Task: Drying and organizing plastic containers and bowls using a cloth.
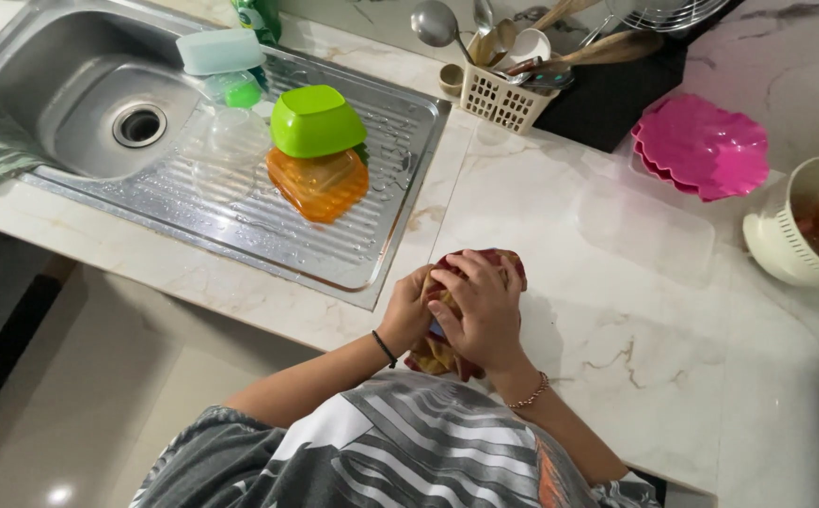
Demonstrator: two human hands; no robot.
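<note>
Both my hands are wrapped around a red and yellow patterned cloth [439,356] held just above the marble counter's front edge. My left hand [407,310] grips the cloth from the left, a black band on its wrist. My right hand [481,303] closes over the top of the bundle, a beaded bracelet on its wrist. Something bluish shows between my hands inside the cloth; what it is cannot be told.
On the steel sink's [80,85] drainboard lie a green container [315,119] upside down on an orange one [320,183], plus clear containers [226,141]. A cutlery basket [499,94], pink plates [701,146], a clear lid [649,230] and a cream colander bowl [804,230] stand on the counter.
</note>
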